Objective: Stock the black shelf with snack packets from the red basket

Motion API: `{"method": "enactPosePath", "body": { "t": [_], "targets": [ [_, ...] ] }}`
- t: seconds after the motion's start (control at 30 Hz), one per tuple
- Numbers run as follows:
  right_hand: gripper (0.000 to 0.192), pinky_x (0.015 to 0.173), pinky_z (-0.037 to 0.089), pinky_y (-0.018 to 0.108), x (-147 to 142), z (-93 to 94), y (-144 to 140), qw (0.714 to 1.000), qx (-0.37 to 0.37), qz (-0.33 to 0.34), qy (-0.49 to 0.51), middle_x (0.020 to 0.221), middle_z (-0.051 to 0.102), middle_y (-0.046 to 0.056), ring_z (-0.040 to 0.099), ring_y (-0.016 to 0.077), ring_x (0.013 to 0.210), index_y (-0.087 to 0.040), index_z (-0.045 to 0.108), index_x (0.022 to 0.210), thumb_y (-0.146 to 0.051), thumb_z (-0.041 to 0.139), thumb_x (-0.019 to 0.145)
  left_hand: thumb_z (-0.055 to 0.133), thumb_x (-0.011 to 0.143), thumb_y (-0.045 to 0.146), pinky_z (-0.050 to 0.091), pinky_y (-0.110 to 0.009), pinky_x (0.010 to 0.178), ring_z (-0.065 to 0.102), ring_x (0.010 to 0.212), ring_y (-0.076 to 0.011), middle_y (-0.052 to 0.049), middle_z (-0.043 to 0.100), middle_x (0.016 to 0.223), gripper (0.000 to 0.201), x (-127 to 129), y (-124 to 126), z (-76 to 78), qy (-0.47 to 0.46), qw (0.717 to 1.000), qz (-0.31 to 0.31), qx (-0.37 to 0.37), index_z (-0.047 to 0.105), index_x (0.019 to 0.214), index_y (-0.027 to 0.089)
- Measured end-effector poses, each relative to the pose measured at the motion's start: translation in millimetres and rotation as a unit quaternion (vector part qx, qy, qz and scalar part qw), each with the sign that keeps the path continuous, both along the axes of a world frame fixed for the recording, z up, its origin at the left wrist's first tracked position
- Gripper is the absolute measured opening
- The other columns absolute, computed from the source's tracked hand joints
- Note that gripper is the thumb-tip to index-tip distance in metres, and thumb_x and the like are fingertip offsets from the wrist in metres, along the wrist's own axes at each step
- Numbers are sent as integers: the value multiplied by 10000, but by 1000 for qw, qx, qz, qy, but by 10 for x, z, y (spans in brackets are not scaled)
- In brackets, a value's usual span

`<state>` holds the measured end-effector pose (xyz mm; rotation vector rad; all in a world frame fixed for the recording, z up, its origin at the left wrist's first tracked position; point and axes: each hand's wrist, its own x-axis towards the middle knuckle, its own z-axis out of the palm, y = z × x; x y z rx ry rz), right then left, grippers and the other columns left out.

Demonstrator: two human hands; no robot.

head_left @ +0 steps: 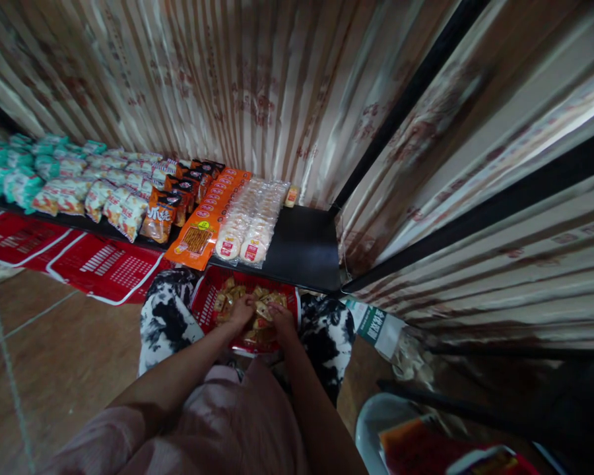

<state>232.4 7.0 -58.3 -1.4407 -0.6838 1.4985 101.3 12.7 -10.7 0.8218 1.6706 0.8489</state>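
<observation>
A red plastic basket (297, 300) rests between my knees, holding many small gold-wrapped snack packets (260, 336). My left hand (242, 309) is over the middle of the basket, fingers curled and pinched together; what they grip, if anything, is too small to make out. Just to its right, my right hand (280, 316) has its fingers closed on the edge of a small snack packet (264, 311) that lies between the two hands. The packet's print is too blurred to read.
Ahead stands a black shelf (307, 247) with rows of wrapped rice crackers (252, 231), orange snack bags (198, 237), and white (123, 208) and teal bags (22, 185). One small packet (292, 196) sits at its back. Red baskets (109, 264) are underneath; a pale tub (376, 422) stands right.
</observation>
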Motion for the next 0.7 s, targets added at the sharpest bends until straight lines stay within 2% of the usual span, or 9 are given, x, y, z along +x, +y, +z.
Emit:
{"method": "enactPosePath", "body": {
  "t": [0.2,0.3,0.53,0.7],
  "targets": [
    [421,678,515,361,15,88,15,999,-41,-17,28,688,701,48,647,212,642,-194,651,749,-432,777,426,520,651,11,352,-175,493,449,470,-70,58,525,601,268,-2,45,21,-60,998,20,-11,599,867,148],
    [410,717,521,384,21,170,24,997,-49,-15,49,740,714,68,657,222,680,-196,654,753,-417,779,430,515,647,10,356,-171,467,465,457,-69,54,536,608,306,-1,55,46,-89,996,20,-17,593,909,148],
    [288,789,521,375,65,445,0,996,-39,-18,82,829,726,65,674,229,799,-204,678,784,-432,676,608,542,668,19,408,-156,495,542,557,-80,6,602,686,258,5,87,189,-129,991,28,-13,616,880,146],
    [218,798,528,360,86,547,-2,996,-24,-19,83,825,727,52,673,218,805,-210,675,756,-390,661,634,600,673,58,434,-168,517,555,561,-85,-8,627,698,218,7,71,310,-160,986,39,-23,635,868,149]
  ]
}}
